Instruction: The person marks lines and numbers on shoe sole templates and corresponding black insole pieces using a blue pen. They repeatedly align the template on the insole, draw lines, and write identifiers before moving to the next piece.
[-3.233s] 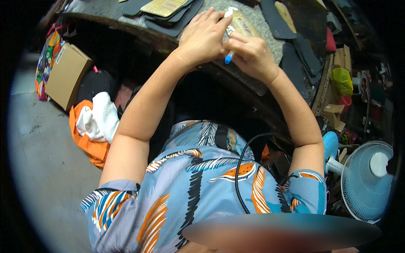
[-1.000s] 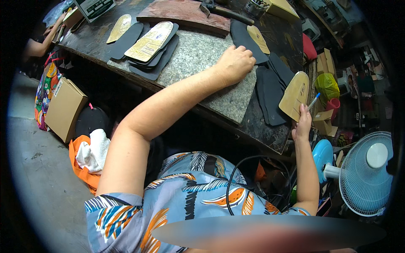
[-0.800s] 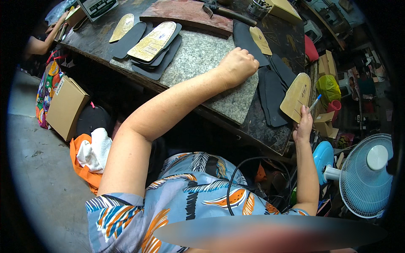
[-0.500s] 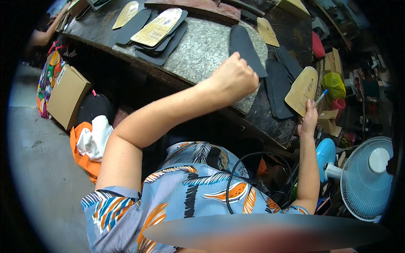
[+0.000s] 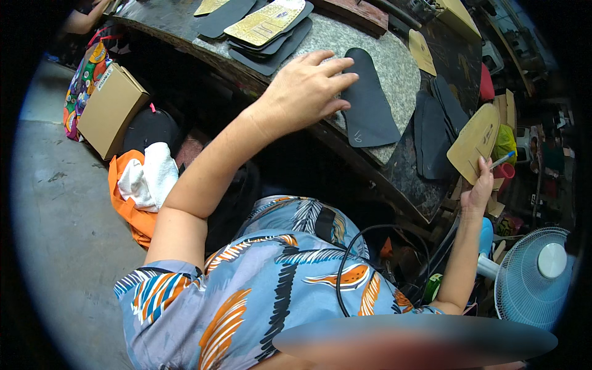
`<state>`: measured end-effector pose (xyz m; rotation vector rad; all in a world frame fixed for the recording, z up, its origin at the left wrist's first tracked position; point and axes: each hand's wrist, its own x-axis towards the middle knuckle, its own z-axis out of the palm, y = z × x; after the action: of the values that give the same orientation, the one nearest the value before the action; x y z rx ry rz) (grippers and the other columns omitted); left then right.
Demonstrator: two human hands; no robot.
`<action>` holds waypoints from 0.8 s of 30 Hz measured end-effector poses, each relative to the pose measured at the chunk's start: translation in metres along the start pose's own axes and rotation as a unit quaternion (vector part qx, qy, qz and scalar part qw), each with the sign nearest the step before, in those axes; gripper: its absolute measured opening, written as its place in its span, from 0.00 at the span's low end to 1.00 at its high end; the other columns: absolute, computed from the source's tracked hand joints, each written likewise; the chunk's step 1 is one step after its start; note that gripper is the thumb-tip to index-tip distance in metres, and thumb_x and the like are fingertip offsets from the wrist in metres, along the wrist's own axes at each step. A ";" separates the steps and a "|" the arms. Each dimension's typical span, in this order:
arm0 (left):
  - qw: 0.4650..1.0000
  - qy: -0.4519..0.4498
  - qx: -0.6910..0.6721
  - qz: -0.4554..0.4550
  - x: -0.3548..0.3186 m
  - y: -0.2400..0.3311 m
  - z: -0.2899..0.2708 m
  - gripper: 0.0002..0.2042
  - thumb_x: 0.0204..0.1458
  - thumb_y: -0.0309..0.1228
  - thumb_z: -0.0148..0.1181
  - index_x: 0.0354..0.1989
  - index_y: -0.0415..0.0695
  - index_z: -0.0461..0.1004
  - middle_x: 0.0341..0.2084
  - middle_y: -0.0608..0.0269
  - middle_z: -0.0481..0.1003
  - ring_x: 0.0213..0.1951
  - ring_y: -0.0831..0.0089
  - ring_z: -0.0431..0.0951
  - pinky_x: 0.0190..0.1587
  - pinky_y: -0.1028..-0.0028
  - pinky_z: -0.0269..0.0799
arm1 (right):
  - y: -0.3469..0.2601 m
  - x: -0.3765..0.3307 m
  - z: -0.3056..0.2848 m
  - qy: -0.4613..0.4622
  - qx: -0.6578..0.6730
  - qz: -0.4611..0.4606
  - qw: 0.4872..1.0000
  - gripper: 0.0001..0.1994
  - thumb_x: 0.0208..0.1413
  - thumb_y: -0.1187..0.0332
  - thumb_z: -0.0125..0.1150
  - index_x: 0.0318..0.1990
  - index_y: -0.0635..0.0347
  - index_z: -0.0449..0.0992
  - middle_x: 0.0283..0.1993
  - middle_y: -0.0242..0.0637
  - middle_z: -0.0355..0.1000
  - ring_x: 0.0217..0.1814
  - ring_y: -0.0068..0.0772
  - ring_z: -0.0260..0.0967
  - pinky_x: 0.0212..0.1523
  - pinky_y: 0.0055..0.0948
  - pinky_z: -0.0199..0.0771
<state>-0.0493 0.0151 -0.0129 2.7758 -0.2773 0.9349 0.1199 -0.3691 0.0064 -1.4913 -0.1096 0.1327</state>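
My left hand is open over the front edge of the grey stone slab, fingers spread. A black insole-shaped sheet lies flat on the slab beside its fingertips; I cannot tell whether they touch. My right hand pinches a tan insole template at its lower end, along with a blue-capped pen. Just left of that template, several black insole sheets overlap on the dark bench. On the slab's far left is a pile of black sheets topped by a yellowish template.
Another tan template lies behind the slab, near a reddish wooden block. A white and blue fan stands at my right. At left are a cardboard box and an orange bag with white cloth. A person's arm shows far left.
My left hand has opened from a fist and moved left off the black sheet, which now shows whole. The right hand still holds the template and pen. The whole view has shifted.
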 end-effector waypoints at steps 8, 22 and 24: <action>0.996 -0.062 0.008 -0.070 -0.010 -0.008 0.017 0.26 0.48 0.50 0.61 0.51 0.45 0.74 0.56 0.59 0.70 0.61 0.58 0.65 0.62 0.60 0.60 | -0.038 -0.014 0.081 -0.129 -0.110 -0.097 0.981 0.27 0.57 0.76 0.50 0.65 0.68 0.55 0.58 0.45 0.66 0.57 0.31 0.69 0.55 0.30 0.72; 0.997 -0.019 -0.004 -0.070 -0.010 -0.014 0.022 0.29 0.46 0.55 0.62 0.49 0.44 0.74 0.53 0.58 0.72 0.60 0.60 0.66 0.63 0.62 0.56 | -0.002 -0.015 0.168 -0.369 -0.185 0.006 0.911 0.26 0.56 0.77 0.51 0.64 0.69 0.59 0.63 0.40 0.62 0.61 0.25 0.62 0.61 0.25 0.60; 0.997 -0.014 -0.013 -0.068 -0.011 -0.014 0.023 0.30 0.45 0.55 0.63 0.49 0.43 0.73 0.52 0.58 0.72 0.59 0.60 0.66 0.63 0.62 0.56 | 0.008 -0.012 0.175 -0.349 -0.294 0.020 0.890 0.25 0.56 0.77 0.52 0.63 0.70 0.61 0.59 0.39 0.65 0.57 0.22 0.64 0.58 0.23 0.62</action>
<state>-0.0410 0.0244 -0.0397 2.7445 -0.1014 0.8547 0.0805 -0.1976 0.0123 -1.9879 -0.7566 0.7232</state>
